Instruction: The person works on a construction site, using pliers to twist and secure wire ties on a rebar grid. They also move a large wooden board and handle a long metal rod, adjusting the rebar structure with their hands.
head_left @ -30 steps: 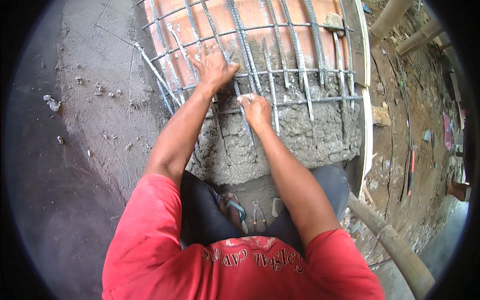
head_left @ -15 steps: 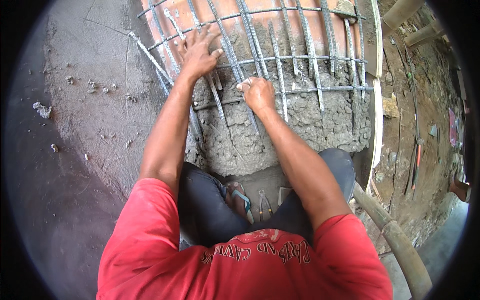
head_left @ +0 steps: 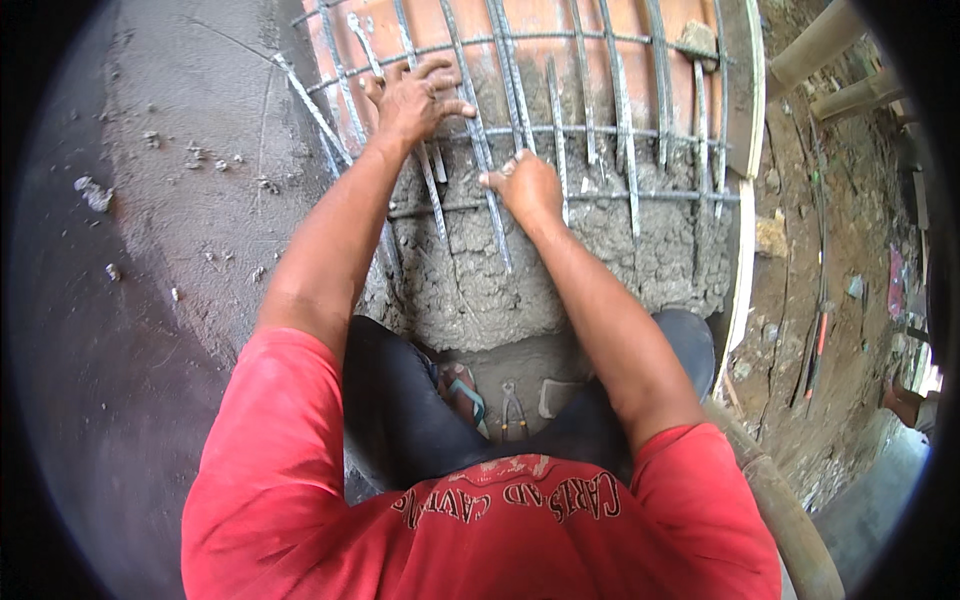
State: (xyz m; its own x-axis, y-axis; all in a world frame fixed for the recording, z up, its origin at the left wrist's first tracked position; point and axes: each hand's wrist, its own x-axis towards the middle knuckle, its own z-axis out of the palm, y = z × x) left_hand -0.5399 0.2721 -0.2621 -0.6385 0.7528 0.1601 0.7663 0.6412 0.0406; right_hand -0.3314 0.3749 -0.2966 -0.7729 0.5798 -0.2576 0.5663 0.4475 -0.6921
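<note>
A grid of ribbed steel rebar lies over rough wet concrete, its upper part above an orange-brown panel. My left hand rests across the bars at the upper left, fingers spread and thumb out to the right. Lower and to the right, my right hand is closed around the rebar near a crossing of a long bar and a crossbar. Its fingers hide the exact spot it grips. Several long bars end loose over the concrete below my hands.
Pincers with yellow-marked handles lie between my feet, near a sandaled foot. A stone sits on the grid's upper right. Wooden formwork edges the concrete; bamboo poles stand beyond. Smooth grey concrete with crumbs spreads left.
My right hand has shifted slightly right, its thumb now more apart from its fingers. The left hand stays spread on the bars. The whole view has shifted slightly.
</note>
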